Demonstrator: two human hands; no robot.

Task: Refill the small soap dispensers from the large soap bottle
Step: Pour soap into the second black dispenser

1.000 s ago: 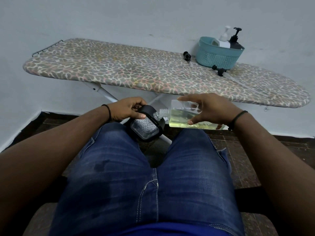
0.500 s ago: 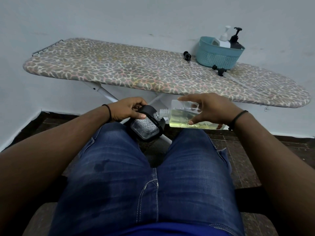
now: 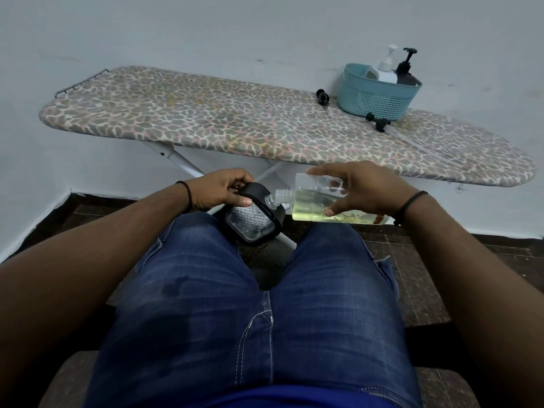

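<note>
I sit with both hands above my knees. My right hand (image 3: 365, 192) grips the large clear soap bottle (image 3: 312, 206), which lies on its side with pale yellow liquid in it. Its uncapped neck points left into the top of a small dispenser (image 3: 250, 223) with a black frame and clear textured wall. My left hand (image 3: 219, 191) holds that dispenser by its upper edge, tilted against my left knee. Two more dispensers, a white one (image 3: 384, 72) and a black one (image 3: 407, 73), stand in a teal basket (image 3: 374, 97).
The basket stands at the right end of an ironing board (image 3: 223, 119) with a leopard-print cover, against a white wall. Two black pump tops (image 3: 322, 97) (image 3: 379, 122) lie on the board beside the basket. Dark tiled floor lies below.
</note>
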